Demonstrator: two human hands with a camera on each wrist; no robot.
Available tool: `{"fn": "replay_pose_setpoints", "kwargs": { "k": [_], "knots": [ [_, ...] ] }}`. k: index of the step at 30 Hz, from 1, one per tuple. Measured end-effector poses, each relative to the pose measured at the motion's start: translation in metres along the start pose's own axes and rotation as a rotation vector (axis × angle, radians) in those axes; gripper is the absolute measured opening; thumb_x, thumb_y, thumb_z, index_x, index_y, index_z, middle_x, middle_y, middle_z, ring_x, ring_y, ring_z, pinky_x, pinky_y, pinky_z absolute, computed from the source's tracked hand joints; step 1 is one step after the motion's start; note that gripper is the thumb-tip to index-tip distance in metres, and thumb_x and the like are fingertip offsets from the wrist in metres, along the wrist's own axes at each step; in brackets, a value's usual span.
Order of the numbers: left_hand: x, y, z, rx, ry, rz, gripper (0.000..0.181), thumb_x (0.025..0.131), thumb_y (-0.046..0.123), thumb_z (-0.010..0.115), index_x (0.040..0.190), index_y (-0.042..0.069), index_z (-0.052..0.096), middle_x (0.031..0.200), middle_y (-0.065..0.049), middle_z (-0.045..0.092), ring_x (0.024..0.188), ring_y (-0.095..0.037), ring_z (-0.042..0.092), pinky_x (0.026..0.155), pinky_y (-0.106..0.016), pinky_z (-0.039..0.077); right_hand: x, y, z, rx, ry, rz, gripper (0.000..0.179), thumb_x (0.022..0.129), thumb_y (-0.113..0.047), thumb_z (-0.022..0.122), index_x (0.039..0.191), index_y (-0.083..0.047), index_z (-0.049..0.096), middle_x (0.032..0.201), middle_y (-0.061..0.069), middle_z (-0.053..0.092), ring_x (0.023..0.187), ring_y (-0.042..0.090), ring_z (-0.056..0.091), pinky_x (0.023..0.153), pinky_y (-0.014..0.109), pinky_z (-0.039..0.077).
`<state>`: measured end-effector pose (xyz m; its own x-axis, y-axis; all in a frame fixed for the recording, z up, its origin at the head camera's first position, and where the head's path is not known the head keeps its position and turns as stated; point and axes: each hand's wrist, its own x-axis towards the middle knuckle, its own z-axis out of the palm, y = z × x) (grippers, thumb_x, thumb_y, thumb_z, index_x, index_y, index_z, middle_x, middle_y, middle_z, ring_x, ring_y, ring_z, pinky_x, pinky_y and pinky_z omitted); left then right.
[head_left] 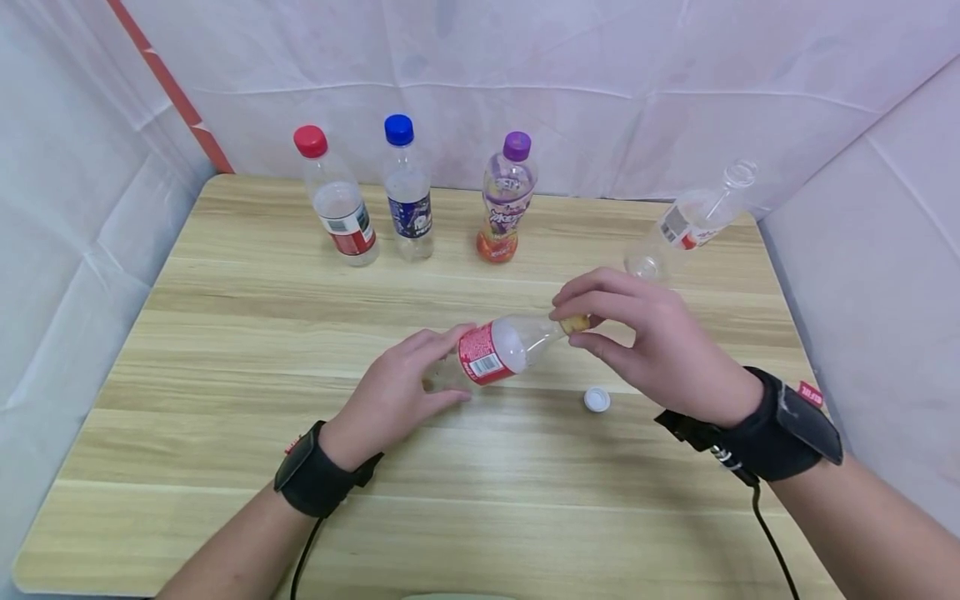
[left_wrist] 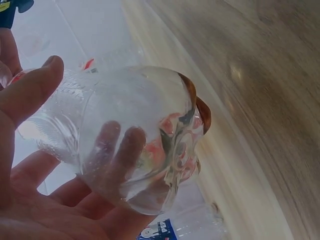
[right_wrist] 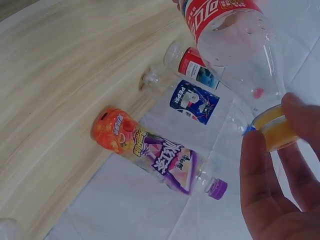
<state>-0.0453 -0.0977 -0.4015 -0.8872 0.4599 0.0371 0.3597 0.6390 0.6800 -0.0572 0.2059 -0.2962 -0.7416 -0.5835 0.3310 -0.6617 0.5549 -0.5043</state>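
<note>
A stretch of bare wood on the table (head_left: 210,375) ran from its left edge to a clear red-labelled bottle (head_left: 487,354), slanted over the middle, its lower end gripped by the left hand (head_left: 397,383) and the yellow cap (head_left: 575,324) at its neck pinched by the right hand (head_left: 652,333). More wood lay between a loose white cap (head_left: 597,400), near the right hand, and the front edge. Toward the back edge stood red-capped (head_left: 345,217), blue-capped (head_left: 410,200) and purple-capped bottles (head_left: 508,200), with an open-mouthed bottle (head_left: 697,221) farther right; their contents could not be told.
</note>
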Motion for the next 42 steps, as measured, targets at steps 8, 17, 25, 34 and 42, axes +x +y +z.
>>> {"fn": "replay_pose_setpoints", "kwargs": {
  "k": [8,17,25,34,42],
  "knots": [
    [-0.0006,0.0016,-0.0010,0.006,0.002,-0.005,0.087,0.081,0.032,0.092,0.157,0.038,0.047,0.127,0.000,0.068,0.107,-0.020,0.066,0.090,-0.037,0.060,0.0019,-0.0031,-0.0020,0.015,-0.006,0.200,0.050,0.098,-0.010,0.074,0.146,-0.014,0.060,0.138,0.005,0.063,0.108,0.013,0.067,0.080,0.018,0.059],
    [-0.0006,0.0034,0.0006,0.009,0.001,0.000,0.087,0.082,0.032,0.092,0.157,0.036,0.048,0.129,-0.003,0.069,0.112,-0.021,0.067,0.095,-0.039,0.060,0.0020,-0.0069,-0.0033,-0.028,-0.031,0.358,0.017,0.106,-0.028,0.063,0.112,-0.018,0.075,0.086,-0.003,0.068,0.067,0.011,0.062,0.061,0.025,0.050],
    [-0.0012,0.0030,0.0004,0.024,0.004,-0.013,0.088,0.081,0.032,0.092,0.157,0.038,0.048,0.130,-0.001,0.069,0.116,-0.017,0.067,0.098,-0.041,0.060,0.0003,-0.0042,-0.0037,-0.036,-0.041,0.205,0.016,0.095,-0.011,0.078,0.110,-0.018,0.075,0.100,-0.011,0.070,0.087,0.002,0.061,0.072,0.017,0.054],
    [-0.0017,0.0011,-0.0004,0.022,0.001,-0.012,0.088,0.081,0.032,0.092,0.157,0.036,0.048,0.129,-0.003,0.069,0.113,-0.021,0.067,0.095,-0.040,0.060,-0.0010,-0.0027,-0.0039,-0.026,-0.040,0.077,0.048,0.086,-0.006,0.086,0.130,-0.016,0.070,0.127,-0.006,0.066,0.110,0.004,0.061,0.082,0.017,0.058],
    [-0.0017,0.0017,0.0002,0.020,0.001,-0.013,0.089,0.080,0.032,0.093,0.157,0.037,0.047,0.129,-0.003,0.069,0.114,-0.021,0.067,0.096,-0.040,0.060,0.0014,-0.0055,-0.0032,-0.002,-0.053,0.317,0.032,0.105,-0.024,0.065,0.135,-0.014,0.068,0.112,0.000,0.072,0.086,0.012,0.068,0.070,0.023,0.057]
  ]
}}
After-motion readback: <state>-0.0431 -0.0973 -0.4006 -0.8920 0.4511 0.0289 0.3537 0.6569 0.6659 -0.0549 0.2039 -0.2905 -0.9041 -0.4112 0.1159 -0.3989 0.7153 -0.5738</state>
